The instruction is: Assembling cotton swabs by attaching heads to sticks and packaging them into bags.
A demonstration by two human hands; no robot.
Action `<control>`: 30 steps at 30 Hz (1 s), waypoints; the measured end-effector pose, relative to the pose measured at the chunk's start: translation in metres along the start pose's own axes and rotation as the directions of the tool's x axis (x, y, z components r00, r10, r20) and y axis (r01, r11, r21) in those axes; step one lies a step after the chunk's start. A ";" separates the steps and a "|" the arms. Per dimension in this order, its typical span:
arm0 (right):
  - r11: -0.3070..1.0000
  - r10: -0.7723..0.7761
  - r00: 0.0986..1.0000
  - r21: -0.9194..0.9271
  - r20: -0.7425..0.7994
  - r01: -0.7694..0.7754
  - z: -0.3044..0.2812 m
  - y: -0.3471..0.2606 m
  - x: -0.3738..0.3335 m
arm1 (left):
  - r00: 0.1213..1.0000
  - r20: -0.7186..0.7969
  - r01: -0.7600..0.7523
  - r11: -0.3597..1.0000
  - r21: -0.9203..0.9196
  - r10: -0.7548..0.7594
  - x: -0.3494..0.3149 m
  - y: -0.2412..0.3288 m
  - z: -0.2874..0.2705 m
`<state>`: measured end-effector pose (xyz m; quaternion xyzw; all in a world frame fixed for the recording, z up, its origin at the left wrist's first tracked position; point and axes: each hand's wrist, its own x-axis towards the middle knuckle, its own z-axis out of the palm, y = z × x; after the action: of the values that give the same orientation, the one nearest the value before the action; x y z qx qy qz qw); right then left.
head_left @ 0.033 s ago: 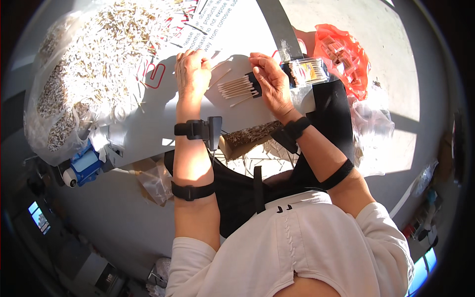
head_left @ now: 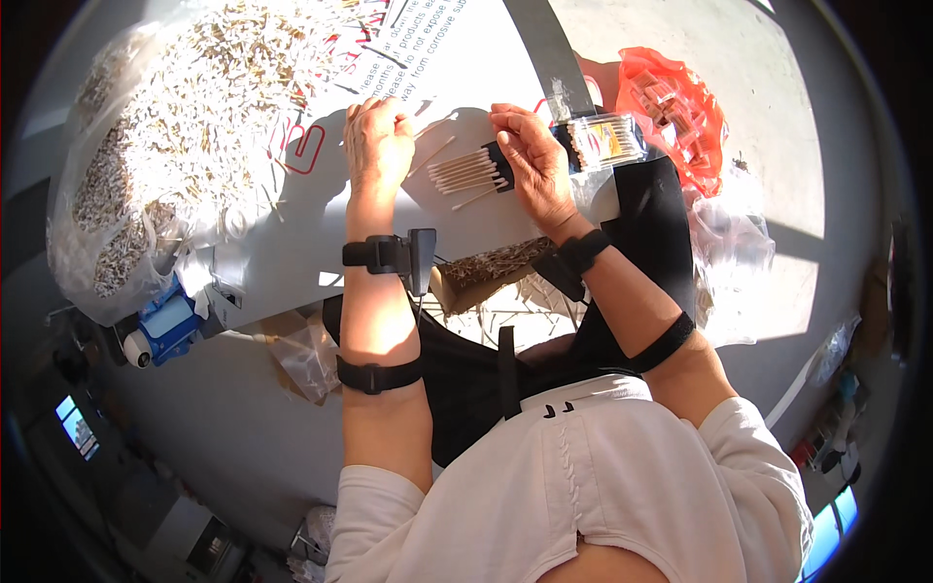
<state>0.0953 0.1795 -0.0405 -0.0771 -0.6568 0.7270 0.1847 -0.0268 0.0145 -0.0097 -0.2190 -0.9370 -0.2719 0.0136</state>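
Observation:
My left hand is over the white tabletop, its fingers curled downward and pressed together; whatever they may hold is hidden. To its right lie a few loose cotton swabs. A row of cotton swabs rests side by side, their right ends on a small black piece. Beside that piece is my right hand, loosely bent, with the thumb apart from the index finger and nothing visible between them. A clear pack of cotton swabs with a coloured label lies just right of it.
A large clear bag overflows with a heap of cotton swabs at left. An orange-red plastic bag holds small packs at right. Below the table edge stands a cardboard box with swabs. A blue device sits at the left edge.

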 end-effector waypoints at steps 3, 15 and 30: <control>0.999 0.018 1.000 0.032 -0.003 -0.017 0.000 -0.001 0.000 | 1.000 -0.001 0.004 1.000 0.026 -0.004 0.002 0.001 0.000; 1.000 -0.005 1.000 -0.012 0.000 0.005 0.000 -0.004 0.000 | 0.996 0.005 -0.085 0.991 0.105 0.085 0.008 0.001 0.001; 0.991 0.030 0.999 0.133 -0.016 -0.028 0.010 -0.004 0.010 | 0.928 -0.340 -0.099 0.780 -0.617 -0.152 -0.061 0.020 0.029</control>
<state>0.0829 0.1743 -0.0341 -0.0807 -0.6043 0.7709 0.1846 0.0390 0.0197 -0.0329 -0.1421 -0.7767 -0.6031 0.1134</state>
